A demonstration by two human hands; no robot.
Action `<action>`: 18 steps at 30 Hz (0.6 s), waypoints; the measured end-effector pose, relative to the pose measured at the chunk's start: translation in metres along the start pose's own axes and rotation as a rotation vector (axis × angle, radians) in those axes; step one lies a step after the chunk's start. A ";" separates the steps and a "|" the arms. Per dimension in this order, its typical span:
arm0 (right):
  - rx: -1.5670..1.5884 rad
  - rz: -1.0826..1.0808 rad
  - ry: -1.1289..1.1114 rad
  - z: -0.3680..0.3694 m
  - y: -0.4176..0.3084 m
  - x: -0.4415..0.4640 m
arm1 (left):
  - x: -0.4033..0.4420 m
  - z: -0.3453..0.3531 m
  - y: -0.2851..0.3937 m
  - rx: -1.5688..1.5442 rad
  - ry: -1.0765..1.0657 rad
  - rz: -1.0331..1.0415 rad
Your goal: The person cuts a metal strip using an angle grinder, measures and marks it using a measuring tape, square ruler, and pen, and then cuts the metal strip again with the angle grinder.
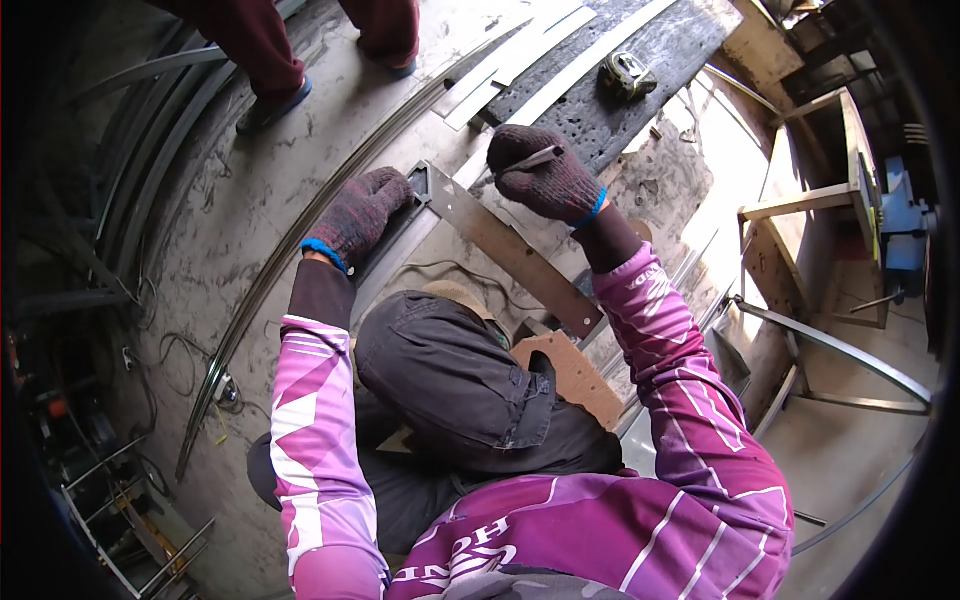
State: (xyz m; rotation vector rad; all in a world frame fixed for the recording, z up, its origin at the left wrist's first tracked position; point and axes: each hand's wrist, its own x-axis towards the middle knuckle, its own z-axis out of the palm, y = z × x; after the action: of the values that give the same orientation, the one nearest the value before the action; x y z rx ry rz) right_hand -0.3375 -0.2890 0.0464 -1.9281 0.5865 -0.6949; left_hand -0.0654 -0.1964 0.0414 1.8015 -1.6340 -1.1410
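Observation:
My left hand point(365, 212), in a dark knitted glove with a blue cuff, grips the handle end of a metal square point(515, 250). The square's wide blade slants down to the right above my knee, and its handle lies along a metal bar point(395, 262). To the right, my right hand point(545, 178), gloved the same way, is closed around a pen-like marker point(537, 158). It is just beyond the upper edge of the blade, near the end of a dark pitted board point(590, 120). A tape measure point(628, 75) rests on that board.
Long metal strips point(545, 45) lie on and beside the board. Another person's legs point(255, 45) stand at the upper left. Curved metal rails point(150, 150) run down the left side. A wooden frame point(800, 203) stands at the right, and a brown board piece point(570, 375) is near my knee.

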 end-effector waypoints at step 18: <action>-0.544 -0.153 0.343 0.060 -0.131 -0.054 | -0.156 -0.039 0.035 -0.379 0.599 0.115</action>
State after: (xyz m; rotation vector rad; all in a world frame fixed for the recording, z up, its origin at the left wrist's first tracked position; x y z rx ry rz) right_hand -0.3214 -0.1609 0.1306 -2.3909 0.9194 -1.0577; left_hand -0.0477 -0.0612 0.1328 1.5708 -1.0713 -0.6997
